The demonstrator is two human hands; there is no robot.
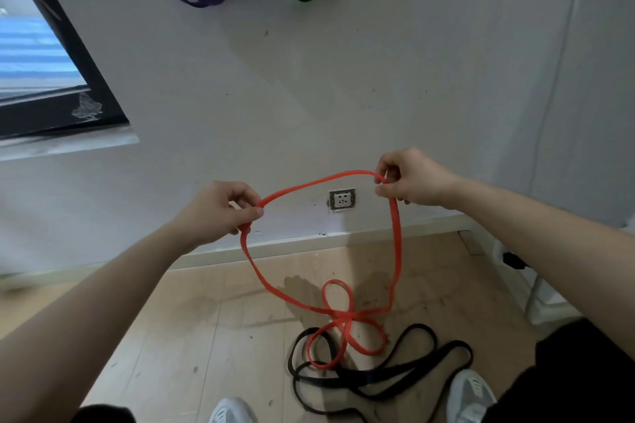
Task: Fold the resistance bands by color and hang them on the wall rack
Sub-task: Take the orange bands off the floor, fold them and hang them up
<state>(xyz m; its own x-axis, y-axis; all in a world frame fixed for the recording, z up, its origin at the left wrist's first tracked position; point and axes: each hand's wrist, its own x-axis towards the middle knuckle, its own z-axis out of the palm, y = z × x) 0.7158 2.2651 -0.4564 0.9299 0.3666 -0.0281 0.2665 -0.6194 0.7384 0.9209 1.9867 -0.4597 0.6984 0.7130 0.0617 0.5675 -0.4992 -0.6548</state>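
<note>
your 2 hands, left (pixel 220 211) and right (pixel 410 182), each pinching the 1 red band (pixel 398 237) in front of the wall (pixel 309 96) | thin, spread open, 3 little loops at bottom over black band (pixel 360 375) on floor (pixel 206 336)

wooden floor (pixel 178 336), tangled black bands (pixel 364 378) on it; loops of red band (pixel 345 317) overlapping them; grey shoes (pixel 470 391) beside
</note>
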